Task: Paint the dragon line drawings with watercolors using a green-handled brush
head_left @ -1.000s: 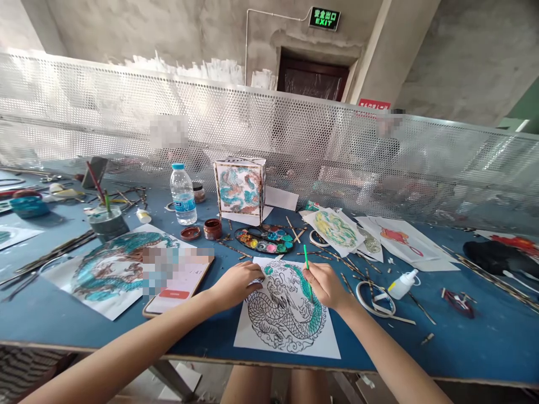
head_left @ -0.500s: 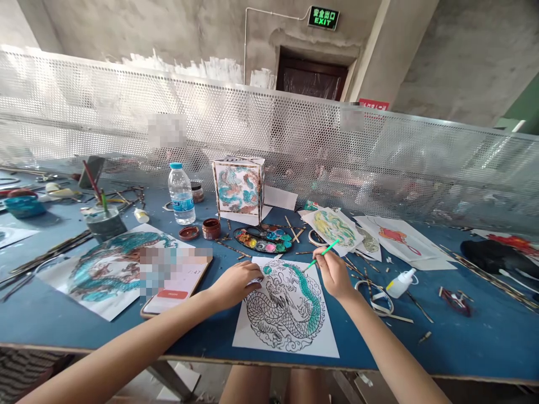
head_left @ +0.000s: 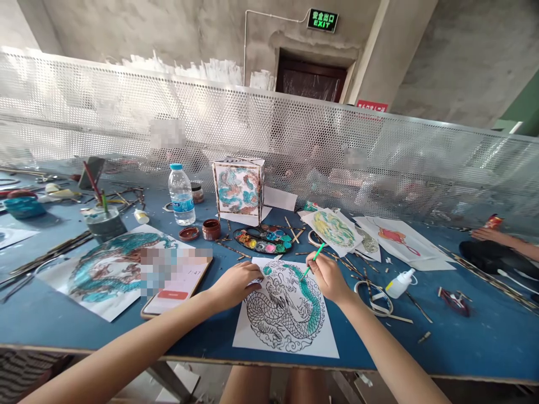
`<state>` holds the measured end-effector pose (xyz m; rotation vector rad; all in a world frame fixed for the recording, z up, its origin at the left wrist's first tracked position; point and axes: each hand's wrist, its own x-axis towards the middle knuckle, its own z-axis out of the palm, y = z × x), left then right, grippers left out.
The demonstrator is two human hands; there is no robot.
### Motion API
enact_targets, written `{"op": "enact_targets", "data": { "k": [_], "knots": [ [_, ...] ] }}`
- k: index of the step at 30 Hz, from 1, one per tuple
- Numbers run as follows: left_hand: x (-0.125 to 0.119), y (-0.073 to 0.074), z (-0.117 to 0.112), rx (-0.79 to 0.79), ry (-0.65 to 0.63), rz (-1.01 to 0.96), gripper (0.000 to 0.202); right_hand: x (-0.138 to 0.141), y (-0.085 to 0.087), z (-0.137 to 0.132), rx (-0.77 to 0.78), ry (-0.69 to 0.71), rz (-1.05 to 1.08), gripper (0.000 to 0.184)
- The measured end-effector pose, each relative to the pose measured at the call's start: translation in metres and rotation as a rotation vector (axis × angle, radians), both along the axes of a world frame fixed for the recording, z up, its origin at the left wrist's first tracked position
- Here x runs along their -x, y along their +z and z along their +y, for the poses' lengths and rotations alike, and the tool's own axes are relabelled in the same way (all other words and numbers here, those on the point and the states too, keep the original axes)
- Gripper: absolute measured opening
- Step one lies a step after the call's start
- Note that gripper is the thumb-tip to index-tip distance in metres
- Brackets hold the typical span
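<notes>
In front of me lies a sheet of white paper (head_left: 286, 342) printed with a line-drawn dragon, part of its right side painted teal. My right hand (head_left: 330, 278) pinches a thin green paintbrush (head_left: 315, 258), whose tip meets the paper near the teal band. Resting on the sheet's upper left edge, my left hand (head_left: 239, 283) has its fingers loosely bent and nothing visible in them. Behind the sheet stands a paint palette (head_left: 261, 247) with several colours. A phone (head_left: 172, 300) lies left of my left hand, partly over a painted dragon picture (head_left: 105, 275).
A water bottle (head_left: 182, 196), an open brown paint jar (head_left: 211, 229) and a paper lantern (head_left: 239, 191) stand farther back. Brushes sit in a cup (head_left: 106, 224) at left. Right are a glue bottle (head_left: 400, 283), a tape roll (head_left: 374, 300) and another person's arm (head_left: 507, 242).
My right hand has shifted slightly left, and the paintbrush now stands steeper with its tip a little lower. Another person's arm has appeared at the far right. My left hand stays put.
</notes>
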<state>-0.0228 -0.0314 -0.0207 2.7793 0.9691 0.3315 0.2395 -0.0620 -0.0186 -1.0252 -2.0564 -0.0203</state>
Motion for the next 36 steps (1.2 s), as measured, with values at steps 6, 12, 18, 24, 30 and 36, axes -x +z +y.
{"op": "enact_targets", "data": {
  "k": [6,12,18,24,30,36],
  "knots": [
    [0.0000,0.0004,-0.0007,0.004,0.007,0.002,0.022,-0.0035,0.0009,-0.0004,0.056,0.013,0.035,0.024],
    [0.0004,-0.0012,0.0000,0.001,0.003,-0.007,0.022,-0.0012,-0.0052,0.0010,0.020,-0.006,0.077,0.022],
    [0.0002,-0.0012,-0.0002,0.000,0.004,-0.003,0.022,0.0046,-0.0074,0.0021,0.019,0.013,-0.004,0.021],
    [0.0004,-0.0010,-0.0003,-0.008,-0.001,0.002,0.022,0.0035,-0.0053,0.0017,0.000,0.002,0.009,0.022],
    [0.0002,-0.0002,-0.0006,0.001,0.001,-0.006,0.022,0.0026,-0.0047,0.0008,0.010,0.006,0.029,0.020],
    [0.0005,0.0004,-0.0010,0.000,0.001,-0.009,0.023,-0.0006,-0.0073,0.0035,-0.008,-0.004,0.003,0.020]
  ]
}}
